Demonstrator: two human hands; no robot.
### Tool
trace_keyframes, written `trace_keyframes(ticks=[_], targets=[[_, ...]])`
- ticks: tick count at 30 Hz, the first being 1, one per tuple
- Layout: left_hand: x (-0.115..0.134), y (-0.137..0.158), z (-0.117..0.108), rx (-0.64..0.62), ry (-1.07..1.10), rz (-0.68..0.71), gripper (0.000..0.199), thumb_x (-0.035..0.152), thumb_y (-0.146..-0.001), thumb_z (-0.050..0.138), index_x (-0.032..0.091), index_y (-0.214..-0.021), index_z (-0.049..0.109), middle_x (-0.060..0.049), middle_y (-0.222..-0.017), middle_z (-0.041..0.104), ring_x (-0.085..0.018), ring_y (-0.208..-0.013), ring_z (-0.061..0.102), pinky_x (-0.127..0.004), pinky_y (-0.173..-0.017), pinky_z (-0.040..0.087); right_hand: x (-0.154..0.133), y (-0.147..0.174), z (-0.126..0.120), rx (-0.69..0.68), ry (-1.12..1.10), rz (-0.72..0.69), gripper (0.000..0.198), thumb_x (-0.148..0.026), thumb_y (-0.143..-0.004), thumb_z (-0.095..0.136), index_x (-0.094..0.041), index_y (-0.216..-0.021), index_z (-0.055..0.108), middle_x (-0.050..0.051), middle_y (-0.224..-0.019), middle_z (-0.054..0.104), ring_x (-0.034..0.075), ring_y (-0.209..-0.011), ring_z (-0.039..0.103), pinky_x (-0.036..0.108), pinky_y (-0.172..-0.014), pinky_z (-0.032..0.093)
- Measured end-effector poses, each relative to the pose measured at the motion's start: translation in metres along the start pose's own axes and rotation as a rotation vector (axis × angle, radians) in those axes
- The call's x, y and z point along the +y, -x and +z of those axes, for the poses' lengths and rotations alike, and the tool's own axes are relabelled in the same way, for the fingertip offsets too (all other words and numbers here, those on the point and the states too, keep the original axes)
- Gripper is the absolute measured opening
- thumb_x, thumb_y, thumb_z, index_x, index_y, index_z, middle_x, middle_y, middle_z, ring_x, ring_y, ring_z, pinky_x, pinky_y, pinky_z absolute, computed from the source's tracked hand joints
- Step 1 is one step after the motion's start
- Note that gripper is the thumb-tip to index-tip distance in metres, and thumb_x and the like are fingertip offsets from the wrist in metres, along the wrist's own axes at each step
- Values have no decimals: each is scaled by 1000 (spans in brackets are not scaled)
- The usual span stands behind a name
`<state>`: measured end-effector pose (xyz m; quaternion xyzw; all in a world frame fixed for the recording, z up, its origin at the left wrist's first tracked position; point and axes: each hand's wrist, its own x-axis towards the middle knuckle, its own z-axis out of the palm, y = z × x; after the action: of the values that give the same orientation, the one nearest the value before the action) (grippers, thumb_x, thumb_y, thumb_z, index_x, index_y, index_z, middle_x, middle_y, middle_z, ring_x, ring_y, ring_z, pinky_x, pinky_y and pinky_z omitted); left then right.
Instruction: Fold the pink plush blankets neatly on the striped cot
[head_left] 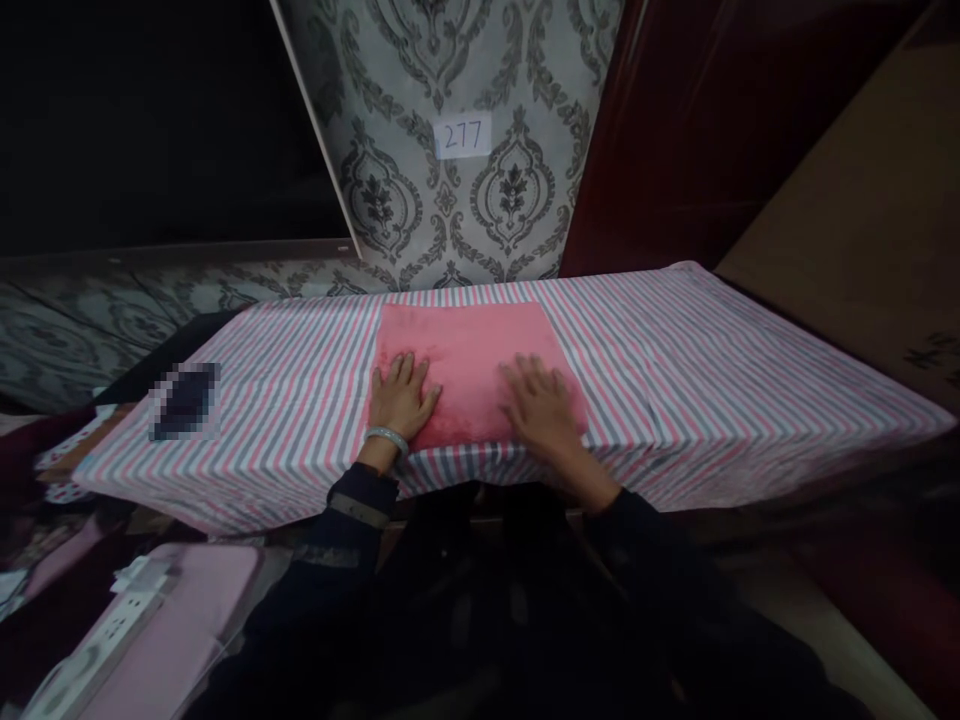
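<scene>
A pink rectangular piece of fabric [472,350], plush-looking and perhaps folded, lies flat on a table spread with a striped cloth [292,370]. On its left part rests my left hand [403,398], palm down with fingers spread and a bracelet at the wrist. My right hand [541,403] lies over the right part, fingers apart and slightly blurred by motion. Neither hand grips anything. The fabric's near edge sits close to the front edge of the table.
A pixelated dark item [185,402] lies on the cloth at the left. Behind the table hang a large dark screen [165,130] and a paper marked 277 [463,135]. A cardboard panel [870,190] stands at right; a white power strip [105,640] is lower left.
</scene>
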<state>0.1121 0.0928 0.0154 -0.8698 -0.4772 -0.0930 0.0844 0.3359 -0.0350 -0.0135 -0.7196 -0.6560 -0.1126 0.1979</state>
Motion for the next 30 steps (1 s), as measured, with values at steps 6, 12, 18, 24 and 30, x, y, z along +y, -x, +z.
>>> trace_keyframes(ticks=[6, 12, 18, 24, 30], targets=[[4, 5, 2, 17, 24, 16, 61, 47, -102, 31, 18, -154, 42, -14, -165, 32, -31, -154, 25, -60, -122, 20, -14, 10, 20, -98, 22, -27, 57, -46, -104, 38, -23, -156, 42, 7, -165, 32, 30, -153, 21, 53, -123, 16], [-27, -4, -9, -174, 355, 37, 61, 51, -97, 43, 21, -151, 48, -10, -164, 33, -30, -154, 25, -56, -124, 19, 56, 29, 14, -72, 42, 93, 58, -46, -103, 33, -20, -153, 44, 12, -162, 36, 33, -150, 29, 58, -116, 31], [-58, -56, -52, -104, 690, -17, 62, 47, -98, 31, 17, -150, 49, -6, -156, 48, -21, -146, 41, -36, -122, 30, 48, -51, -12, -11, -60, 29, 59, -42, -104, 28, -13, -152, 45, 17, -161, 37, 32, -151, 29, 54, -116, 33], [-23, -122, -47, -167, 304, -177, 61, 38, -97, 39, 21, -156, 39, -9, -167, 28, -28, -156, 20, -53, -125, 21, -38, -150, 0, -243, -97, -88, 58, -37, -105, 30, -21, -160, 31, 11, -168, 21, 29, -154, 19, 56, -120, 23], [-13, -118, 9, -211, 59, -230, 63, 47, -100, 26, 26, -159, 32, -11, -170, 19, -36, -157, 10, -66, -115, 29, -48, -151, 54, -248, -36, -187, 54, -39, -106, 31, -24, -157, 38, 10, -166, 27, 29, -154, 21, 57, -121, 19]])
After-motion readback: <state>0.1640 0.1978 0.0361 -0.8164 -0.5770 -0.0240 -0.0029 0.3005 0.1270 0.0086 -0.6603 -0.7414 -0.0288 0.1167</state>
